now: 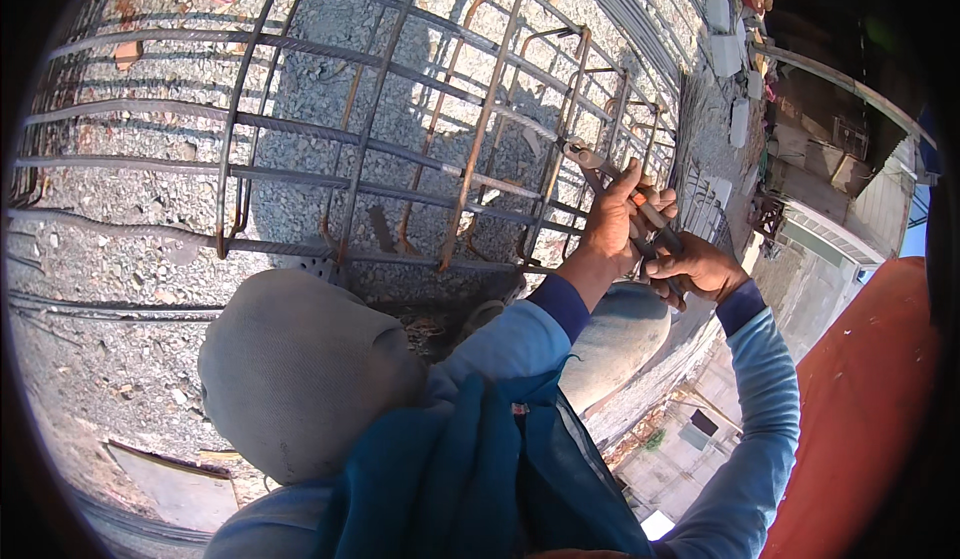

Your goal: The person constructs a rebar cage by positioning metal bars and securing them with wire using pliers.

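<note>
My left hand (612,227) is closed around the long-handled pincers (592,162), thumb pointing up along them. Lower down, my right hand (705,267) has its fingers wrapped about the handles. The pincers' jaws reach to the bars of a rebar cage (470,174); whether they bite on a wire there is too small to tell. Rusty bent stirrups (487,124) cross the cage's long ribbed bars (300,129). Both my forearms wear light blue sleeves with dark cuffs.
Gravel (130,359) lies under the cage. My knees in grey trousers (300,379) are close to its near side. More straight bars (650,19) run along the far right, beside pale blocks (722,44). A large orange-red surface (860,409) stands at the right.
</note>
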Motion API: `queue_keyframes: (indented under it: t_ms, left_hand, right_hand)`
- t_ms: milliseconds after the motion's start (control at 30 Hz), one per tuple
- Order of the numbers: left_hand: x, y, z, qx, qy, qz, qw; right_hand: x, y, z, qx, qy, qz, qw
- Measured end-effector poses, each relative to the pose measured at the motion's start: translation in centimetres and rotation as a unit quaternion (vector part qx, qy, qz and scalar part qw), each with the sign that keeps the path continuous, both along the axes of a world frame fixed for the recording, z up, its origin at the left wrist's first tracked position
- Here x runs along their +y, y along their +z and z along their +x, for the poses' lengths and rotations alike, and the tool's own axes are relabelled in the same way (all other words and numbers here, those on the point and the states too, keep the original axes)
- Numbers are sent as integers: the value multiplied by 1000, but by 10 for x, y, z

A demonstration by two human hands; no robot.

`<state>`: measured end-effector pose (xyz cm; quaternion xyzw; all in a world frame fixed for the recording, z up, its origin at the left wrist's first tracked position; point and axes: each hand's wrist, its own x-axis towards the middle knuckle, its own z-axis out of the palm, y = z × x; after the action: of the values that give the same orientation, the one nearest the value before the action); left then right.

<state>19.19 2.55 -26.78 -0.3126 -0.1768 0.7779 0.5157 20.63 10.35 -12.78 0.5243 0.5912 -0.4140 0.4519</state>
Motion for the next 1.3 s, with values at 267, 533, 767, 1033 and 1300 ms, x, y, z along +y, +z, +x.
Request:
queue_keyframes:
  t_ms: [267, 533, 767, 1033, 1300]
  left_hand:
    - [7, 27, -24, -106, -73, -152, 980]
    - [-2, 18, -25, -55, -102, -147, 982]
    - [-10, -3, -19, -88, 24, -28, 995]
    - [-8, 15, -49, -118, -74, -159, 977]
    - [6, 13, -42, -136, 48, -33, 989]
  right_hand:
    - [-68, -8, -2, 111, 654, 474, 580]
    - [-28, 0, -16, 67, 502, 335, 794]
    - [-26, 15, -80, -137, 200, 153, 958]
    - [-69, 14, -79, -90, 685, 359, 627]
    - [-50, 11, -29, 24, 690, 385, 613]
